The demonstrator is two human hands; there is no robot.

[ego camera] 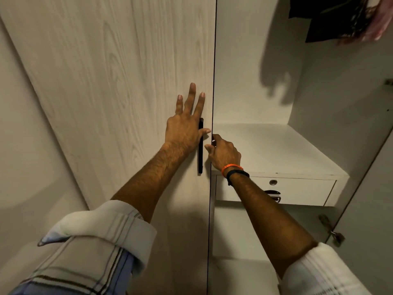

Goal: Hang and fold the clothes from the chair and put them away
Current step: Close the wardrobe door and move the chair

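Observation:
A pale wood-grain wardrobe door (119, 92) fills the left half of the view, with a black vertical handle (200, 154) near its right edge. My left hand (187, 126) presses flat against this door beside the handle, fingers straight. My right hand (224, 153) is curled at the door's right edge, its fingers gripping something small and dark there; what it is I cannot tell. Dark and pink clothes (348, 18) hang at the top right inside the open wardrobe.
The right half of the wardrobe stands open, with a white shelf (276, 150) over a drawer (297, 191) that has a metal lock and pull. The right door (370, 209) is swung open, with a hinge low on it. A plain wall lies to the left.

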